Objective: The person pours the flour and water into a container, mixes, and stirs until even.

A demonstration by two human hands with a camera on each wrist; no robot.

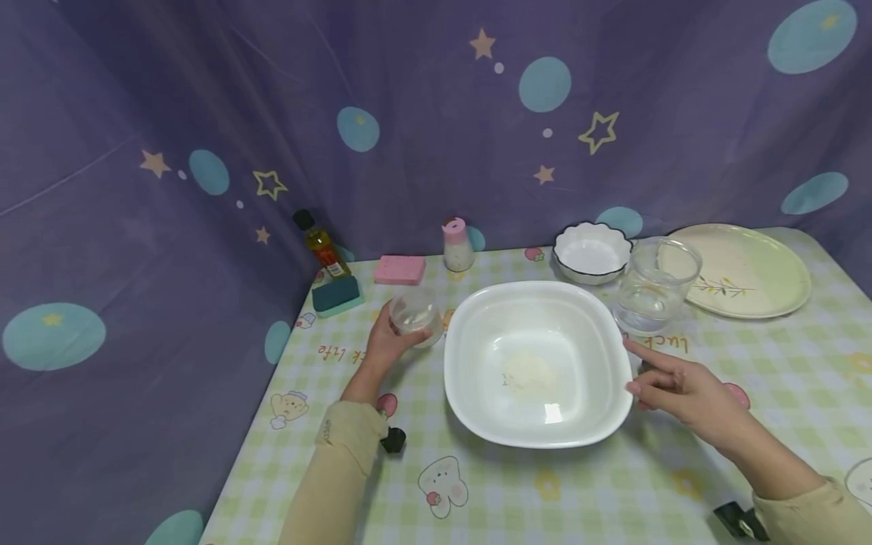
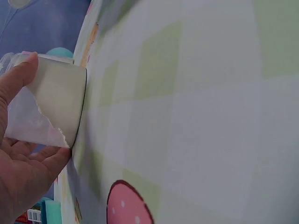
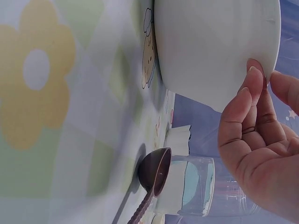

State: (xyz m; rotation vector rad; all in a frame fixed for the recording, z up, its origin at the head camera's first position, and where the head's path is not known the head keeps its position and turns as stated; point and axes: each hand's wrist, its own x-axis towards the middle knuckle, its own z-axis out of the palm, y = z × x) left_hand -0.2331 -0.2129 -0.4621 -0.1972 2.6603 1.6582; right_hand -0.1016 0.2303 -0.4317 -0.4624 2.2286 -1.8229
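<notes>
My left hand [image 1: 395, 337] grips a clear cup [image 1: 417, 310] to the left of the white basin. In the left wrist view, cream-coloured powder [image 2: 58, 93] lies against one side of the cup, whose base is at the tablecloth. The white basin [image 1: 470, 393] stands mid-table with a small patch of pale powder [image 1: 533, 376] on its bottom. At the basin's right side my right hand [image 1: 691, 393] pinches the rim, fingers against the outer wall and thumb at the edge. A dark brown ladle [image 3: 154, 172] lies near that hand, mostly hidden by it in the head view.
Behind the basin stand a scalloped white bowl [image 1: 593, 253], a clear glass container [image 1: 650, 291] and an oval plate [image 1: 749, 272]. Back left are an oil bottle [image 1: 323, 248], a green sponge [image 1: 337, 295], a pink sponge [image 1: 400, 270] and a pink-capped shaker [image 1: 457, 246].
</notes>
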